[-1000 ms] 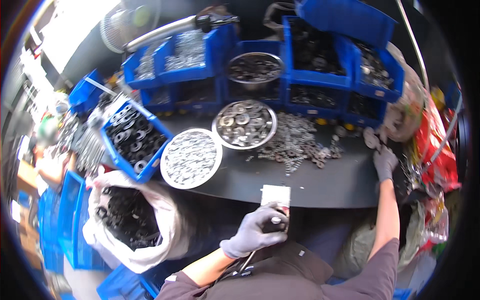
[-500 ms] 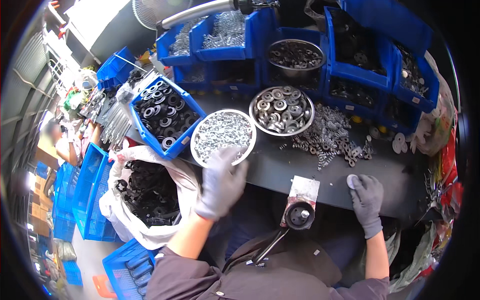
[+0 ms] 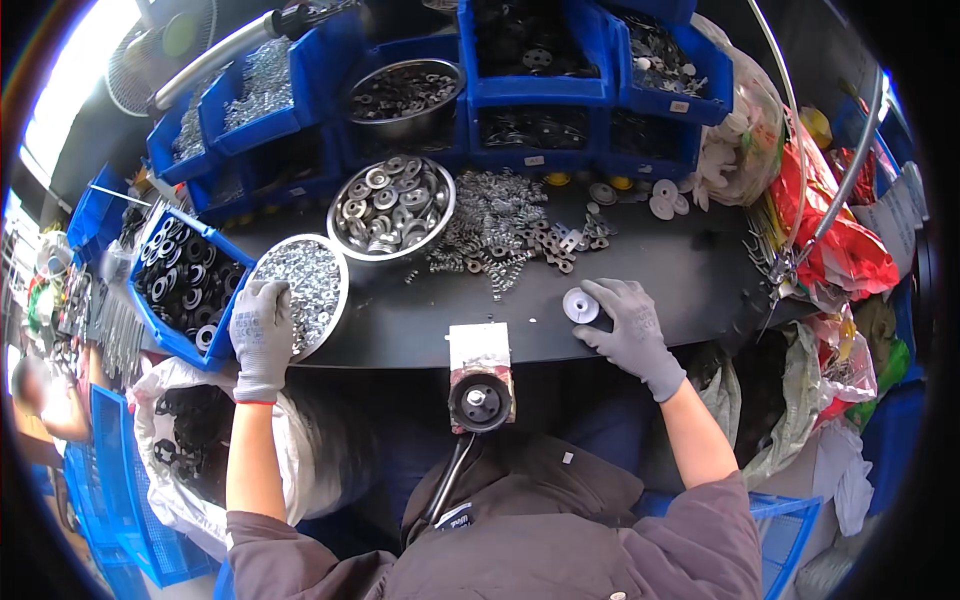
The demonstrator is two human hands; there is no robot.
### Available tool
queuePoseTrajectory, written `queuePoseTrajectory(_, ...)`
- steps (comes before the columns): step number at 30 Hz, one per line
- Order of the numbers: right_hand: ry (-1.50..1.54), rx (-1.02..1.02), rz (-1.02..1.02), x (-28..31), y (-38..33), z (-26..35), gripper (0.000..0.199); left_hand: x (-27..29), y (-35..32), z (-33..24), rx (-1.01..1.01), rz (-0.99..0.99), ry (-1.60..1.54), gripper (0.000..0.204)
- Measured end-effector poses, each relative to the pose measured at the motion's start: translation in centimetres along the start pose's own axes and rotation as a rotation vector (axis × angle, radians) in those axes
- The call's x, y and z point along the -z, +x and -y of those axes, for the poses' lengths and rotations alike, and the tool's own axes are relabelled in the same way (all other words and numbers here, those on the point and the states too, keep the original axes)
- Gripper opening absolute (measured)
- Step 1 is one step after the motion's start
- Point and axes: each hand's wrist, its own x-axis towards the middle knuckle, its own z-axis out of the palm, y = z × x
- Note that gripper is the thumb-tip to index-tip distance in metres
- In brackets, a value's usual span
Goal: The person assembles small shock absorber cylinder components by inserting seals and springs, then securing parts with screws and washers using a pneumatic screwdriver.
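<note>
My left hand (image 3: 262,345), in a grey glove, is at the left side of a round bowl (image 3: 343,310) full of small shiny metal pieces (image 3: 303,285). Its fingers are curled together over the rim; whatever they pinch is hidden. Above the dark tabletop, to the right, my gloved right hand (image 3: 632,335) grips a pale round disc (image 3: 580,306) between thumb and forefinger. Between the hands, at the table edge, a small metal fixture (image 3: 480,345) carries a black round wheel (image 3: 479,402) with a metal stud in its middle.
Behind stand a steel bowl of metal discs (image 3: 448,215), loose springs (image 3: 490,215) and metal links (image 3: 565,245). Blue bins (image 3: 545,92) line the back. A blue bin of rings (image 3: 225,345) and a white sack (image 3: 190,515) are at left. Wires (image 3: 775,265) hang at right.
The view has swung rightward, so the bench appears further left. My left hand has shifted from the bowl's near edge to its left side. The disc in my right hand now shows more of its face.
</note>
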Motion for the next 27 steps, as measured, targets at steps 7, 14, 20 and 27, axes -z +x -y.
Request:
queuePoseTrajectory(7,0.321,-0.050,-0.020,0.7,0.6,2.1,0.042,4.0,-0.2,-2.0,0.039,-0.067,-0.113,0.013)
queuePoseTrajectory(14,0.768,0.206,0.129,3.5,0.9,12.9,0.043,7.5,-0.8,-10.8,0.025,0.029,-0.615,0.016)
queuePoseTrajectory(20,0.594,0.333,0.149,3.3,1.7,14.2,0.041,8.8,-1.3,-14.7,-0.050,0.153,-0.888,0.016)
queuePoseTrajectory(27,0.670,0.283,0.126,2.7,0.9,14.1,0.051,7.7,-1.9,-17.4,-0.295,0.133,-0.788,0.027)
